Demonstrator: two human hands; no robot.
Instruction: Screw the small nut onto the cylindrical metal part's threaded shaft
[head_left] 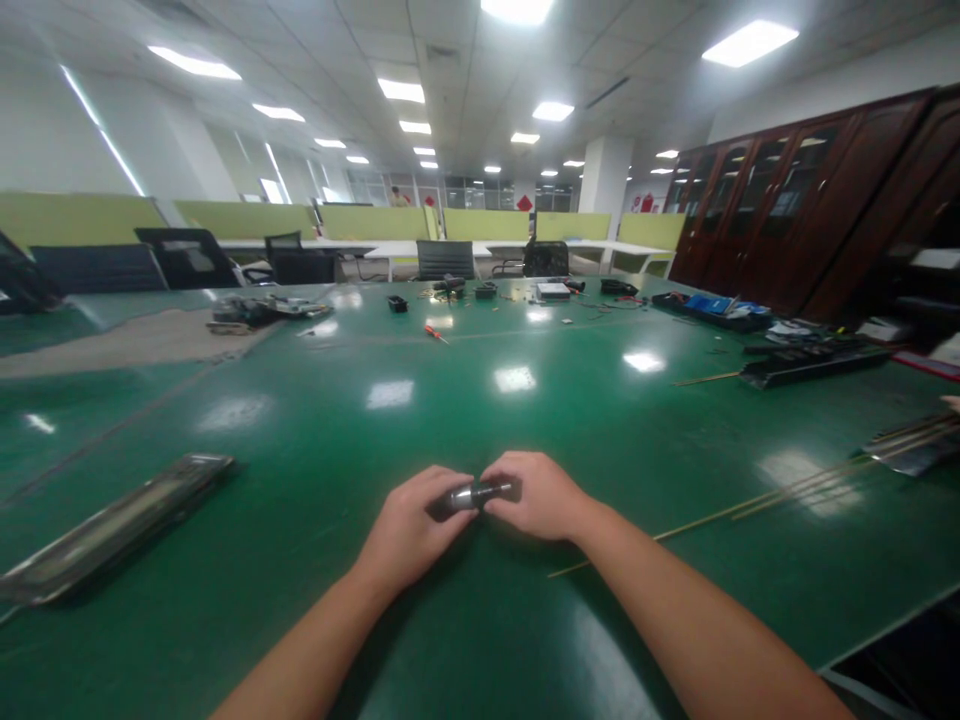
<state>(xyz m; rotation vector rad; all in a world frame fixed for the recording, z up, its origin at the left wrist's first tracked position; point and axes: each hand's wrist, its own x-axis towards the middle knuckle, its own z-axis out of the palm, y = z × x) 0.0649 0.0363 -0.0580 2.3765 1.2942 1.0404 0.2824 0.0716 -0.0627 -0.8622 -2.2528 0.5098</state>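
Both my hands meet just above the green table (480, 400), near its front edge. Between them is a small dark metal cylinder (475, 494) with a shiny silver band, lying roughly level. My left hand (414, 522) is curled round its left end. My right hand (534, 494) grips the right end with fingers closed over it. Most of the cylinder is hidden by my fingers.
A long flat dark tray (112, 525) lies at the left. Thin wooden sticks (787, 490) run across the right side. A black strip (814, 362), a red-handled screwdriver (434, 333) and scattered parts sit farther back. Office chairs (187, 258) and dark cabinets (795, 190) stand beyond.
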